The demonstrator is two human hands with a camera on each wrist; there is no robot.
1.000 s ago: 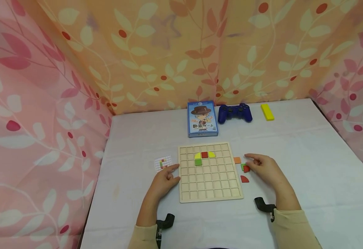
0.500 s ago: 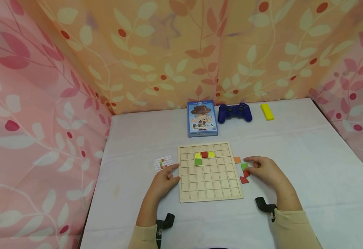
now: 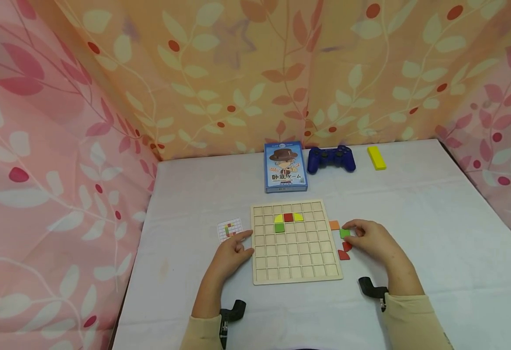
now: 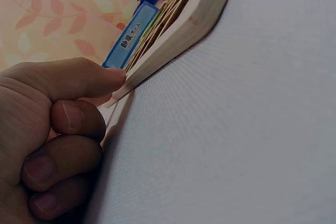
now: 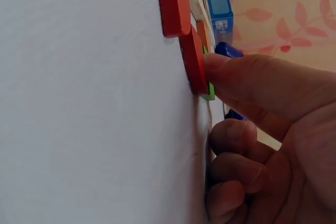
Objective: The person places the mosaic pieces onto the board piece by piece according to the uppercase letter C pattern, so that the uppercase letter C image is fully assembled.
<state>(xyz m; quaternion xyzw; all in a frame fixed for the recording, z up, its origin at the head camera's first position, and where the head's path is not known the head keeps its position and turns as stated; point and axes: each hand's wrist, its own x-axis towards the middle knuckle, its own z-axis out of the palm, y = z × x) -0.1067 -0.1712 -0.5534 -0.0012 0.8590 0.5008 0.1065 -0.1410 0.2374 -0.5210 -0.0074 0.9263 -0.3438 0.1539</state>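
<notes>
A wooden grid board (image 3: 296, 262) lies in the middle of the white table, with two yellow pieces, a red square (image 3: 288, 217) and a green square (image 3: 279, 227) set in its upper rows. My left hand (image 3: 247, 242) rests at the board's left edge (image 4: 178, 24), index finger and thumb against it, the other fingers (image 4: 63, 156) curled. My right hand (image 3: 352, 231) pinches a loose green square (image 3: 344, 233) just right of the board. Its thumb (image 5: 247, 72) lies beside a red piece (image 5: 194, 61). A second red piece (image 3: 343, 254) and an orange square (image 3: 334, 225) lie close by.
A small pattern card (image 3: 230, 229) lies left of the board. At the back stand a blue card box (image 3: 285, 166), a blue game controller (image 3: 331, 159) and a yellow block (image 3: 376, 157). Patterned cloth walls enclose the table on three sides.
My right hand has closed its fingertips round the green square, which now shows fully. The red piece beside it has slid a little toward me. The left hand has stayed put.
</notes>
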